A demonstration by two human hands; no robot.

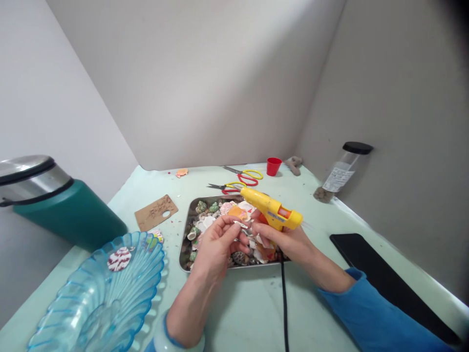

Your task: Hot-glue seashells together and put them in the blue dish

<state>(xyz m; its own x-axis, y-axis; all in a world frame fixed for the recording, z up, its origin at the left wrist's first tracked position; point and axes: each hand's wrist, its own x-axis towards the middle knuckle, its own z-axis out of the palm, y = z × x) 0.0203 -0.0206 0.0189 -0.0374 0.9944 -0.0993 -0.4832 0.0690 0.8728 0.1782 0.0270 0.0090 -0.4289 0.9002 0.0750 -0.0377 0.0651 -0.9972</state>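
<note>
My right hand (284, 239) is wrapped round a yellow hot glue gun (269, 205), whose nozzle points to the upper left and whose black cord hangs down toward me. Between the thumb and fingers of my left hand (220, 237) is a small white piece (241, 224), too small to name. Both hands are close together above a metal tray (182, 254). Seashells (201, 207) and white, pink and orange scraps (238, 212) fill the tray, partly hidden by my hands.
A blue shell-shaped dish (91, 288) holding a striped disc and a green bottle (73, 215) stand left. Brown cardboard (156, 213) lies nearby. Two pairs of scissors (252, 174) and a red cup (273, 166) are behind the tray. Right are a clear jar (342, 171) and a black slab (381, 278).
</note>
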